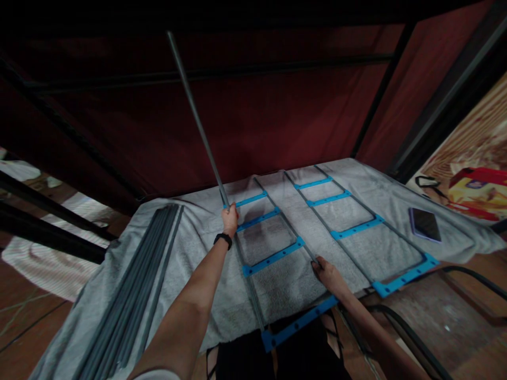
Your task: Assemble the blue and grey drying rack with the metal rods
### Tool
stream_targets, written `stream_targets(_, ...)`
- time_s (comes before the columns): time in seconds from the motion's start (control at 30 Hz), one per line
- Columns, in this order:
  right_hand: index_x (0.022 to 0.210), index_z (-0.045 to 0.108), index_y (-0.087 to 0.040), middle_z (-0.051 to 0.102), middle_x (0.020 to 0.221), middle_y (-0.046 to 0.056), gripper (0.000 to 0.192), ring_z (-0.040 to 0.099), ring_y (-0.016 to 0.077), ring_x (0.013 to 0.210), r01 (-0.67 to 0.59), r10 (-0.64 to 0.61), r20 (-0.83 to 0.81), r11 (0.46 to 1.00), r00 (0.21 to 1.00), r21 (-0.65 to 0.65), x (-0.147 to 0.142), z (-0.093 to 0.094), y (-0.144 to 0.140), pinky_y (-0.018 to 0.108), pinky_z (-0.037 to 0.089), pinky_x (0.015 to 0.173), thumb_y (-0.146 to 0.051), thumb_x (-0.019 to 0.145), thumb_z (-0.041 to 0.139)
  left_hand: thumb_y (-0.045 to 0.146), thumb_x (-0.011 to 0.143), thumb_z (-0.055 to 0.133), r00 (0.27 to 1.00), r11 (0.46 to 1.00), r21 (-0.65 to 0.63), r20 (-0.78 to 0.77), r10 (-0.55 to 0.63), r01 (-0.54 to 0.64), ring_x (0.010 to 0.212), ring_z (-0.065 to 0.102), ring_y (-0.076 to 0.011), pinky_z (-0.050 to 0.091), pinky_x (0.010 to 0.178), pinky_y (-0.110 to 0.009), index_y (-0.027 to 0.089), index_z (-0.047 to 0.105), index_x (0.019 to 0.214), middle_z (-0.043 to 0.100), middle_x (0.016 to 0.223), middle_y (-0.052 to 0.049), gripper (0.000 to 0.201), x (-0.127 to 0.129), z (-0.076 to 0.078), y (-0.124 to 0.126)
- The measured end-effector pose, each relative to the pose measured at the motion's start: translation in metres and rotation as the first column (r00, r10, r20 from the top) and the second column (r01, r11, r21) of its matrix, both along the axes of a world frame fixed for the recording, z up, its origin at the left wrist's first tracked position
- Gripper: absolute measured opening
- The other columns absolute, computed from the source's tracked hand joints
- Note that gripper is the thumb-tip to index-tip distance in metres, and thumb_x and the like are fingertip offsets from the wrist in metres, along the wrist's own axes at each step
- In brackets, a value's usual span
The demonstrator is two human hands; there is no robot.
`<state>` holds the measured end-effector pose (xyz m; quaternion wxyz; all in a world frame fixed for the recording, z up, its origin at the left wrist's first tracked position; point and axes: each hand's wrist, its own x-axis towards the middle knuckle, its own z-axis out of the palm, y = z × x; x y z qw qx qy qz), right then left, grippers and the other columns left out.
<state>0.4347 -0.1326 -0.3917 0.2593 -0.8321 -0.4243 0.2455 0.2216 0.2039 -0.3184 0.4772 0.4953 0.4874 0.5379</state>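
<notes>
Left hand (pixel 230 218), arm stretched forward with a black band at the wrist, is closed around the lower end of a long grey rod (pixel 196 113). From that grip the rod's long axis rises up and away, leaning toward the person's left, and its far end stands high against the dark red backdrop. Its bottom end meets the far left corner of the nearer ladder frame (pixel 277 253), a flat frame of grey rails and blue crosspieces lying on a grey cloth (pixel 190 248). Right hand (pixel 325 270) sits lower and nearer the body, fingers curled onto the frame's right rail; how firmly it grips cannot be told. A second, similar frame (pixel 356 221) lies just beyond the right hand. A bundle of spare grey rods (pixel 138 295) lies left of the left forearm. A dark phone (pixel 424 224) rests well right of the right hand.
</notes>
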Motion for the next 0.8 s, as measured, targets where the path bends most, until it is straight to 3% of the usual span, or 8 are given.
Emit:
stream_targets(0.3,0.125,0.061,-0.012,0.072,0.114,0.018,0.041,0.065,0.0263,0.115,0.012,-0.01,0.052,0.999,0.999,-0.038,-0.001,-0.001,0.002,0.031,0.047,0.091,-0.032,0.096,0.041,0.044,0.079,0.061,0.994,0.997,0.034,-0.088,-0.066,0.069,0.04,0.038,-0.0093,0.029,0.043,-0.023,0.022,0.042,0.05,0.037,0.042,0.006,0.041,-0.009,0.01,-0.003)
stream_targets(0.5,0.122,0.062,-0.014,0.074,0.108,0.016,0.037,0.068,0.0253,0.107,0.01,-0.005,0.073,0.998,0.997,-0.064,-0.003,0.005,0.004,0.03,0.047,0.087,-0.03,0.096,0.042,0.024,0.07,0.074,0.985,0.986,0.126,-0.146,-0.091,0.11,0.055,0.045,-0.0099,0.035,0.054,-0.021,0.019,0.057,0.066,0.051,0.057,0.004,0.018,-0.025,0.023,-0.027)
stream_targets(0.67,0.122,0.061,-0.015,0.074,0.106,0.014,0.038,0.069,0.0241,0.105,-0.017,0.024,0.078,0.996,0.997,-0.09,-0.002,0.005,0.004,0.029,0.047,0.085,-0.033,0.097,0.04,0.02,0.076,0.068,0.977,0.976,0.211,-0.211,-0.014,0.06,0.055,0.041,-0.0111,0.031,0.053,-0.022,0.021,0.056,0.069,0.047,0.059,0.004,0.014,-0.036,0.022,-0.043)
stream_targets(0.8,0.126,0.06,-0.011,0.072,0.113,0.018,0.042,0.067,0.0249,0.11,-0.011,0.02,0.096,0.996,0.995,-0.092,-0.001,0.003,0.004,0.03,0.047,0.089,-0.032,0.097,0.039,0.014,0.076,0.065,0.953,0.973,0.195,-0.295,-0.064,0.126,0.052,0.04,-0.0118,0.027,0.051,-0.023,0.021,0.054,0.064,0.048,0.056,0.004,0.018,-0.042,0.024,-0.04)
